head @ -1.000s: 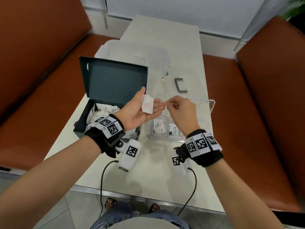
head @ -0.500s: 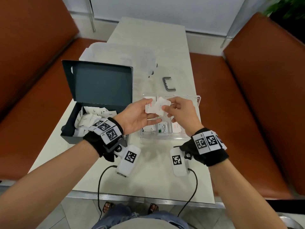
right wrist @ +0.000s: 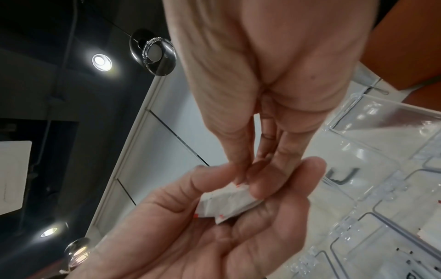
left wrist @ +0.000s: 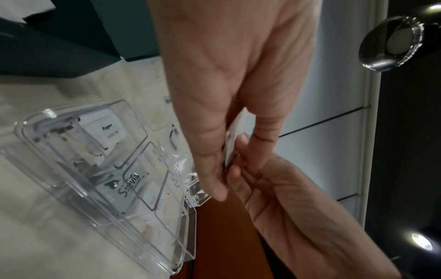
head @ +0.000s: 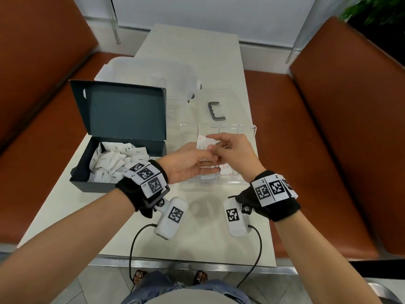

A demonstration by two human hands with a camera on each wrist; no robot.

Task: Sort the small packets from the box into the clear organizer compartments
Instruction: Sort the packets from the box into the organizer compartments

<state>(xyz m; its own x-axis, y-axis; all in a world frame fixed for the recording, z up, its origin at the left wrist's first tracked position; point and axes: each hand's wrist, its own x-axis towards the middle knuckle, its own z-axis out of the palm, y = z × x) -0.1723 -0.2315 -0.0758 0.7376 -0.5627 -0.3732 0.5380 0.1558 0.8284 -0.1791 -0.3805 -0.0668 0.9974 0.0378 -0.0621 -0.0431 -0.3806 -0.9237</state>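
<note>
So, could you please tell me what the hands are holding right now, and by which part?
Both hands hold white packets, pinched at their edges above the organizer.

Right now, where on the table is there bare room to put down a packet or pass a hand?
Bare tabletop lies in front of the dark box and near the front edge. Past the grey handle, the far end is bare. It is crowded over the clear organizer, where the left hand and right hand meet on a packet.
</note>
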